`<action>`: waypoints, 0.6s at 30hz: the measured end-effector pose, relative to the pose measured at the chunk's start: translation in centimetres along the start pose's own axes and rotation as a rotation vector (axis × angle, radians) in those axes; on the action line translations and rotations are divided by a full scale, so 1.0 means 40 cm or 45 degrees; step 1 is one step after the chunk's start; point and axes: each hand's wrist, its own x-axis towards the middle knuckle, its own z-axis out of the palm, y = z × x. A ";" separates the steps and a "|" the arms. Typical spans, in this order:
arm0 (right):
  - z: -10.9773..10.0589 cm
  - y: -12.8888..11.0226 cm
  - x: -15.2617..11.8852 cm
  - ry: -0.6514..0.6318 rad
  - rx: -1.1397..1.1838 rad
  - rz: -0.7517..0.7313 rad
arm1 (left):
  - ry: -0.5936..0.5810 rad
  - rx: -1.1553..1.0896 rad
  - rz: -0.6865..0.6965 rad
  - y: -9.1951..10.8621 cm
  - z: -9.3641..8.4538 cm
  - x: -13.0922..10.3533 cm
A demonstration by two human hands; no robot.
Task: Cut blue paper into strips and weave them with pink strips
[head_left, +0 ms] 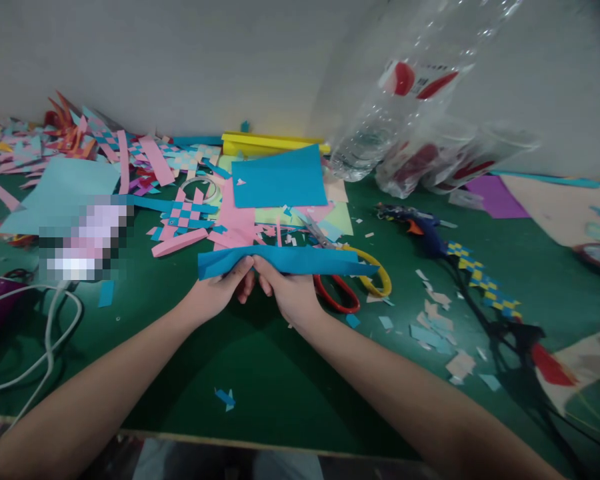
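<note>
A long folded strip of blue paper (310,259) is stretched crosswise above the green table. My left hand (223,285) pinches it near its middle, thumb on top. Right beside it my right hand (287,288) pinches the same strip, the two thumbs almost touching. Both hands' other fingers curl underneath and are partly hidden. Just behind the strip's right half lie scissors (336,293) with one red and one yellow handle loop, partly covered by the paper. Farther back a flat blue sheet (280,180) rests on pink and pale green paper.
A woven pink-and-blue paper piece (186,217) and a tape roll (200,189) lie behind my left hand. A blurred-out device (87,237) with a white cable (55,333) is at left. A plastic bottle (365,147) leans at the back. Paper scraps (435,327) and a glue gun (425,230) lie right.
</note>
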 end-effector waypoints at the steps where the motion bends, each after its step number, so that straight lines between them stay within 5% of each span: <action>1: 0.000 0.004 0.000 0.015 -0.011 -0.006 | 0.002 -0.017 -0.010 -0.001 0.000 0.000; 18: -0.005 0.004 -0.004 -0.072 0.004 0.082 | 0.185 -0.058 0.014 0.014 0.007 -0.013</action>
